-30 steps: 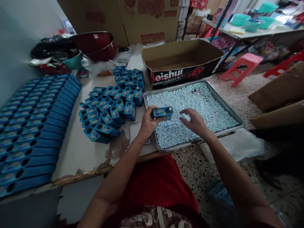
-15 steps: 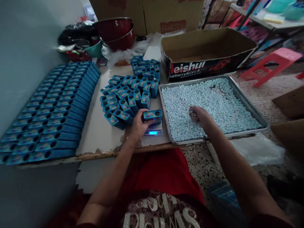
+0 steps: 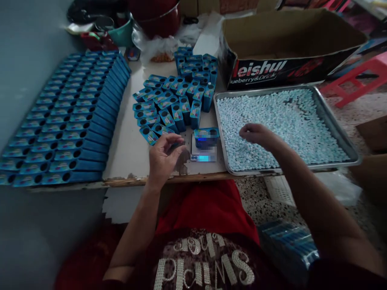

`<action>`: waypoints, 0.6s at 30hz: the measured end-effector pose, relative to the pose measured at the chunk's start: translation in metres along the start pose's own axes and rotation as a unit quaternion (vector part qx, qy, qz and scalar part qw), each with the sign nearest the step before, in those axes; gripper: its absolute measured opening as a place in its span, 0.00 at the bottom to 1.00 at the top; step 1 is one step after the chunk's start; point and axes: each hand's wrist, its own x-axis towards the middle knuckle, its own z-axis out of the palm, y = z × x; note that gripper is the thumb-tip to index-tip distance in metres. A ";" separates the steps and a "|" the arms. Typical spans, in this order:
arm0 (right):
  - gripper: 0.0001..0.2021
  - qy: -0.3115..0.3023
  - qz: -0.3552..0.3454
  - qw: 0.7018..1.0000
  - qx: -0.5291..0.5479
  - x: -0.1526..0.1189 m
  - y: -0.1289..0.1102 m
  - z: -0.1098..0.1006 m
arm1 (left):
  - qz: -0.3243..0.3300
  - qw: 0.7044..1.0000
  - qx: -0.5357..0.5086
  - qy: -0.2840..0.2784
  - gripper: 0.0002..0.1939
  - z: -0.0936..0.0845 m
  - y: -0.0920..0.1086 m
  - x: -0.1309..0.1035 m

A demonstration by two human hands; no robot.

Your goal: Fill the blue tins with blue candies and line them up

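Observation:
My left hand [image 3: 165,157] is open with thumb and fingers apart, holding nothing, just left of a small digital scale [image 3: 195,158] with a lit display. On the scale stands a blue box [image 3: 206,133], apart from my fingers; part of it is blurred. My right hand [image 3: 255,133] is closed above a metal tray [image 3: 352,158] spread with small pale blue candies [image 3: 272,149]. A pale candy shows between its curled fingers; how many it holds is hidden. Several loose blue boxes with round holes [image 3: 178,114] stand behind the scale.
Rows of blue boxes [image 3: 81,133] fill the table's left side. Behind the tray sits an open cardboard carton [image 3: 256,72]. Dark red bowls [image 3: 160,22] and a plastic bag [image 3: 151,46] stand at the back. A red stool [image 3: 359,78] is at the right.
My left hand has let go of the blue box, now on the scale, and drawn away to the left. My right hand stays closed over the tray. The view has tilted down.

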 end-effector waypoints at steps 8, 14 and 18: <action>0.07 -0.162 0.069 0.951 -0.255 0.006 -0.016 -0.042 | 0.032 0.997 0.055 -0.046 0.07 -0.011 0.000 0.007; 0.23 -0.157 0.009 0.987 -0.038 -0.006 -0.064 -0.022 | -0.004 0.997 0.014 -0.071 0.07 -0.026 0.003 0.007; 0.21 -0.175 -0.027 0.984 0.028 -0.011 -0.103 -0.003 | -0.032 0.997 0.007 -0.072 0.07 -0.025 -0.002 0.003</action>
